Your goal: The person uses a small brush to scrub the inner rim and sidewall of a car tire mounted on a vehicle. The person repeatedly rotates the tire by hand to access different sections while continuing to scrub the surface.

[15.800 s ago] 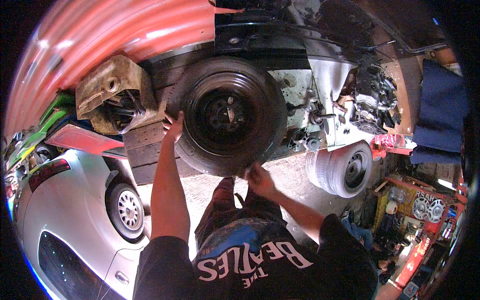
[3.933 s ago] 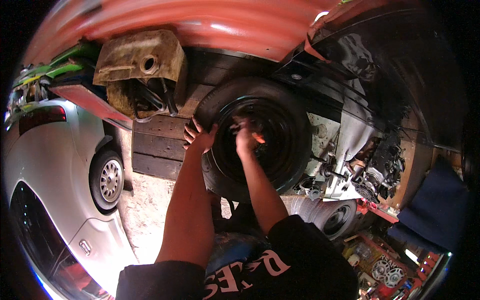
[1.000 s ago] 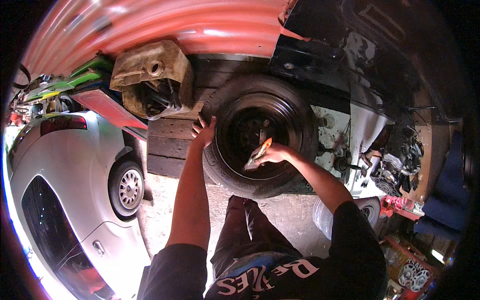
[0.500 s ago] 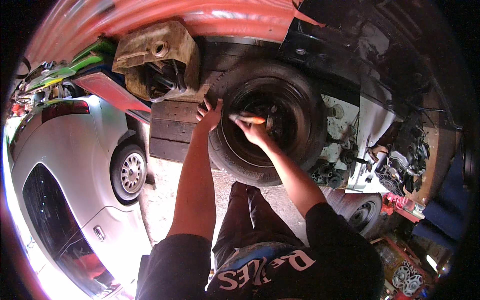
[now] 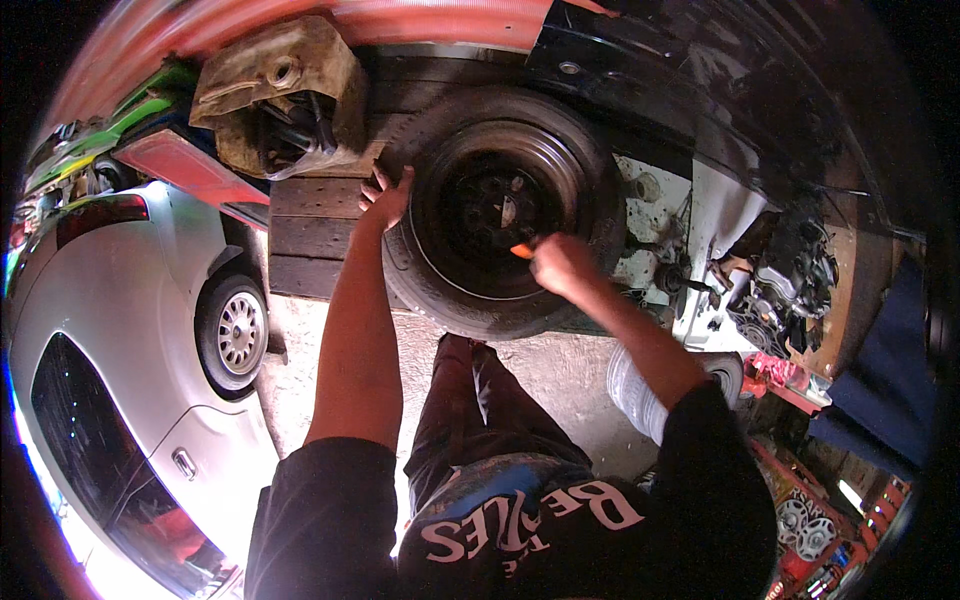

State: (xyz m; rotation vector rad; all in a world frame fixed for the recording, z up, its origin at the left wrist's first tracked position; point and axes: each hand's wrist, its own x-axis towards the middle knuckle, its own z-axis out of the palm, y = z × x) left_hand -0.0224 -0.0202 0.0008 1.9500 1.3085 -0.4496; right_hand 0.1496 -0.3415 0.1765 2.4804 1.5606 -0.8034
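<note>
A wheel with a black tyre [image 5: 598,190] and a dirty steel rim [image 5: 540,145] lies flat in front of me on dark wooden planks [image 5: 318,235]. My left hand [image 5: 388,200] rests at the tyre's left edge, fingers spread and holding nothing. Over the near right part of the rim, my right hand [image 5: 562,266] is closed round an orange-handled tool [image 5: 522,251]. Only a bit of orange shows past the fingers, and motion blurs this hand. The tool's working end cannot be made out.
A grimy cut-open plastic container [image 5: 225,85] holding dark parts stands beyond my left hand. A silver car [image 5: 150,330] is at the left. Engine parts [image 5: 790,275] lie at the right, with another tyre [image 5: 635,395] on the floor below them.
My right hand has swung from the rim's left side to its near right side with the orange-handled tool. My left hand stays at the tyre's edge. The whole view has shifted slightly.
</note>
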